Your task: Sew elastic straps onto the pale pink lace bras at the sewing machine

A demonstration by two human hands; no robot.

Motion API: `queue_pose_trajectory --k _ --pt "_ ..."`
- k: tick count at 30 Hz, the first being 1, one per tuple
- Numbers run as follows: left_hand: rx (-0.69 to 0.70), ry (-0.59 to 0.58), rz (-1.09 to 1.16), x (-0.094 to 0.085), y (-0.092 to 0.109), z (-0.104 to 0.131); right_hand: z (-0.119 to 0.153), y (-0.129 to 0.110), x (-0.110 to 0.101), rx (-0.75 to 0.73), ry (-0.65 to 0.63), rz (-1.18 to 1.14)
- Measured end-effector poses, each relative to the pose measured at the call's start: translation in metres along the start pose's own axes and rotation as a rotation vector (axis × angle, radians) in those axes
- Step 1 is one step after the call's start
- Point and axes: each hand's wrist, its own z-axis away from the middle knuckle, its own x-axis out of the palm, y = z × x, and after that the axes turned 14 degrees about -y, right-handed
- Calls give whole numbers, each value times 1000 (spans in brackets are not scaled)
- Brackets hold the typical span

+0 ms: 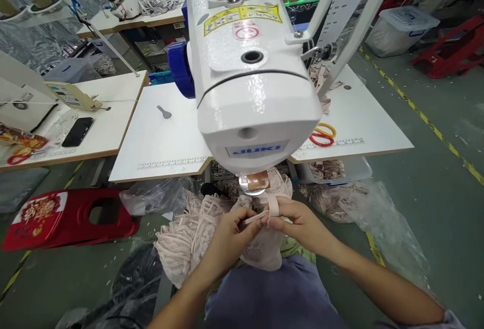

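Note:
Just below the head of a white sewing machine [260, 112], both my hands hold a pale pink strap [273, 205]. My left hand [237, 230] is closed, pinching the strap between thumb and fingers. From the other side, my right hand [298, 220] pinches it where it loops upward. Pale pink lace fabric [264, 248] hangs beneath my hands over my lap. A larger bundle of the same lace garments [189, 235] lies to the left of my left hand. Right above the strap is the machine's metal and copper-coloured plate [258, 182].
Red and yellow scissors [322, 135] lie on the white table [378, 134] to the right. A small grey tool [164, 112] rests on the left part. A red stool [75, 218] stands at left, and a plastic bin of straps [355, 168] sits under the table.

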Motion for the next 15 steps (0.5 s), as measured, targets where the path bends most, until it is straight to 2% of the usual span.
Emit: queue_pose_trajectory --k 5,8,10,12,15 --pt "79 -5 -45 -5 -1 2 -1 2 1 -130 7 82" --pt "271 42 -198 2 -7 -1 -3 -1 1 -195 19 60" --pt "372 99 -223 11 -14 -5 -6 -2 0 -180 58 -19" --pt "388 178 -205 21 -23 -10 -10 0 -4 -124 132 -142" --pt "460 396 -344 26 -27 -15 -21 3 -17 -1 166 -297"
